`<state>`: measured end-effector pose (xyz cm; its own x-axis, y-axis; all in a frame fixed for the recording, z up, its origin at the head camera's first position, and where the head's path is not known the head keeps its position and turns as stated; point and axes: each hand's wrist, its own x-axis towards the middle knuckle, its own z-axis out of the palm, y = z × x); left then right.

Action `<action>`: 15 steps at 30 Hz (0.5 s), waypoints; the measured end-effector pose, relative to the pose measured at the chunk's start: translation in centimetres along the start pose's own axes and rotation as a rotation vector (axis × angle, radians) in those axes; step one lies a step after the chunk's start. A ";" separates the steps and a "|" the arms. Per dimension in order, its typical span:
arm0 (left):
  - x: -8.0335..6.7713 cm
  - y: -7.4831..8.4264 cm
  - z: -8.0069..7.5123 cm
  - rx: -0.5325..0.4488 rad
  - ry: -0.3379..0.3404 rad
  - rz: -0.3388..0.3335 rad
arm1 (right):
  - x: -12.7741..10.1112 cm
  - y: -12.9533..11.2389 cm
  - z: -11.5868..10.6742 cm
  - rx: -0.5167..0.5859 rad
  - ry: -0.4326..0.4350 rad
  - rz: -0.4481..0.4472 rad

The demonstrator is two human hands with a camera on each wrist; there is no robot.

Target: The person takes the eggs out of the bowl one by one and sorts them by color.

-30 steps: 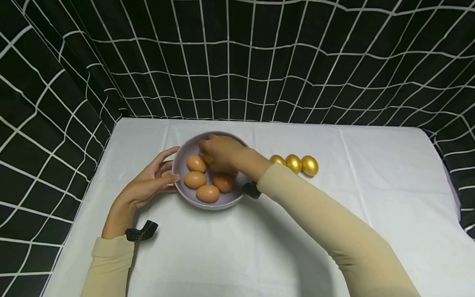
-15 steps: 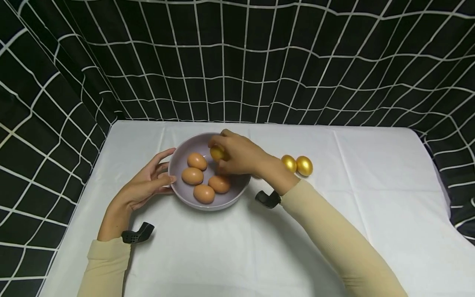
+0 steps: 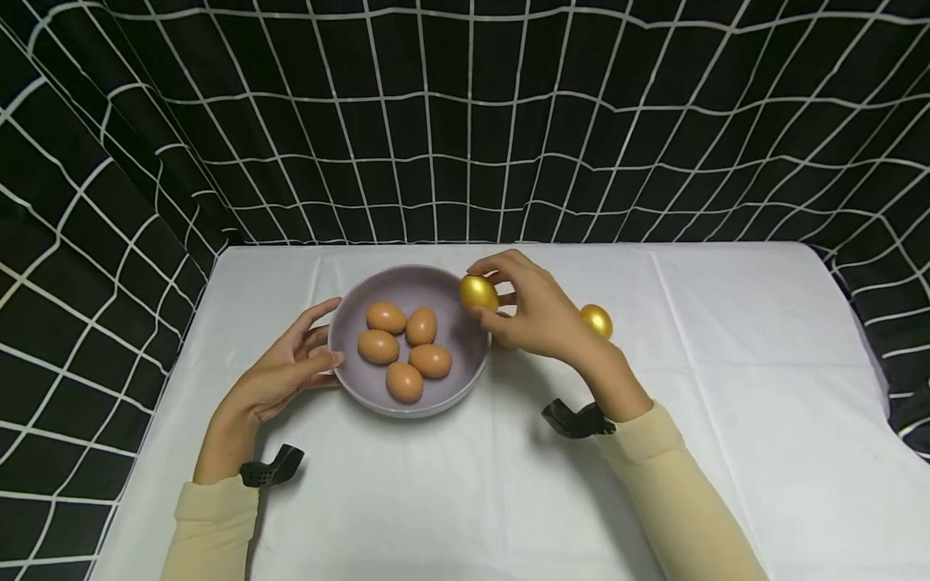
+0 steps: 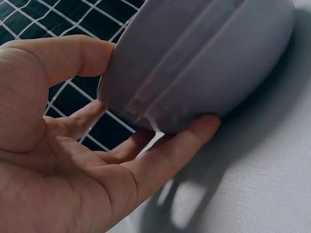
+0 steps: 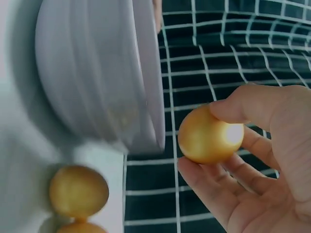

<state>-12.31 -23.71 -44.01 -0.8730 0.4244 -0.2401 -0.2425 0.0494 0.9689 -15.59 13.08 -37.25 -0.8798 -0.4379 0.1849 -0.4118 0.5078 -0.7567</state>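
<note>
Fingers of right hand (image 3: 541, 315) pinch golden egg (image 5: 210, 136); left hand (image 4: 58, 160), spread, touches bowl (image 4: 194, 58).

A staged recording booth rather than a lived-in room is shown. The table (image 3: 726, 420) is covered by a plain white cloth (image 3: 450, 500) with visible fold creases, and it is enclosed on three sides by a black curtain (image 3: 465, 121) printed with a white grid, by which the surroundings are hidden. Small black camera mounts (image 3: 270, 470) are strapped at both wrists, over beige sleeves (image 3: 676, 484). The props are limited to a grey bowl (image 3: 436, 282) of brown eggs (image 3: 431, 360) and gold-painted eggs (image 3: 597, 319), laid out as for a demonstration.
</note>
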 end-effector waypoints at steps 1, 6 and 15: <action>0.0 0.0 0.0 0.000 0.002 0.000 | -0.4 0.2 -0.3 0.010 0.013 0.013; 0.0 0.1 -0.1 0.007 0.008 0.015 | -2.3 1.3 -1.8 0.044 0.069 0.058; 0.0 -0.2 0.0 0.012 0.007 0.002 | -5.8 3.7 -3.6 0.053 0.197 0.147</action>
<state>-12.24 -23.70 -44.19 -0.8766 0.4182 -0.2383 -0.2354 0.0593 0.9701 -12.85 20.18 -38.86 -0.9607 -0.2067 0.1851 -0.2676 0.5138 -0.8151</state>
